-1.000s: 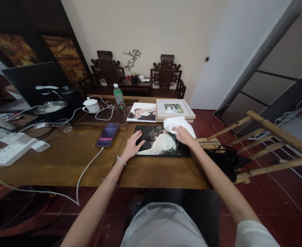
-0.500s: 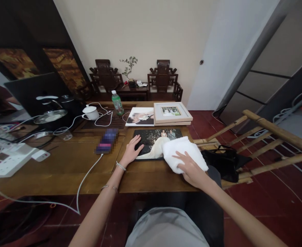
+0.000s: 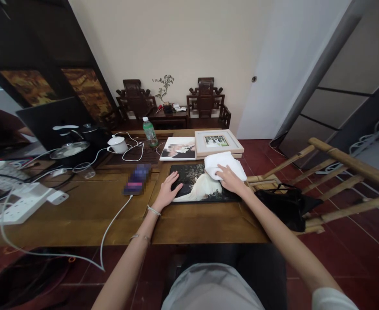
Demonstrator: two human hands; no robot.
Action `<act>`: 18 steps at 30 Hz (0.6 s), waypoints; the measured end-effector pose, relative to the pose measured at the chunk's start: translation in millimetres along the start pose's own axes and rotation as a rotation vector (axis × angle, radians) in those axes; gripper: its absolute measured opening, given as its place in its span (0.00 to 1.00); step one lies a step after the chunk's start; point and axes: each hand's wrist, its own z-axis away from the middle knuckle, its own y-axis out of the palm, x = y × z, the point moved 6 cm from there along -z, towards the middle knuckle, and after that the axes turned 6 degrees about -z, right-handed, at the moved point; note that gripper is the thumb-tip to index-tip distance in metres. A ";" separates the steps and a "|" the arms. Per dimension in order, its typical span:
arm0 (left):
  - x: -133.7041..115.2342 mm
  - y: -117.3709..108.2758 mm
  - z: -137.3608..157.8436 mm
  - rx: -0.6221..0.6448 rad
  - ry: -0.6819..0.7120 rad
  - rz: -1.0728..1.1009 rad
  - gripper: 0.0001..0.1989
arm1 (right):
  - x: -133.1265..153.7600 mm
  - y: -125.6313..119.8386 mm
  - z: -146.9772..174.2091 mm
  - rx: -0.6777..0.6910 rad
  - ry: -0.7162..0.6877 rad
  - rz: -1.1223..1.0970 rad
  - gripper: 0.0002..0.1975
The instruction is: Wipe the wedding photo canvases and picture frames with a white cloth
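Your left hand [image 3: 168, 189] lies spread at the left end of the dark, rectangular photo panel [image 3: 205, 187], flat on the brown wooden table [image 3: 196, 224]; your right hand [image 3: 230, 179] rests on a folded white fabric cloth [image 3: 215, 161], any pinch unclear. The cloth has shifted from the panel's near right to its far right, baring the near edge.

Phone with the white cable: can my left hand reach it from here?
Probably yes: the phone lies left of your left hand, with only tabletop between them; that hand rests on the photo panel, holding nothing.
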 end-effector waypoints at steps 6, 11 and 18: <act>-2.4 -0.2 0.3 -0.019 0.005 0.000 0.24 | 49.3 -3.1 76.1 0.042 -0.111 -0.024 0.23; -2.2 -0.4 0.1 -0.025 0.010 -0.014 0.23 | 81.7 -10.5 116.0 0.095 -0.176 -0.079 0.22; -1.7 -0.8 -0.3 -0.022 0.023 -0.018 0.23 | 32.5 -6.0 50.0 0.015 -0.064 -0.062 0.23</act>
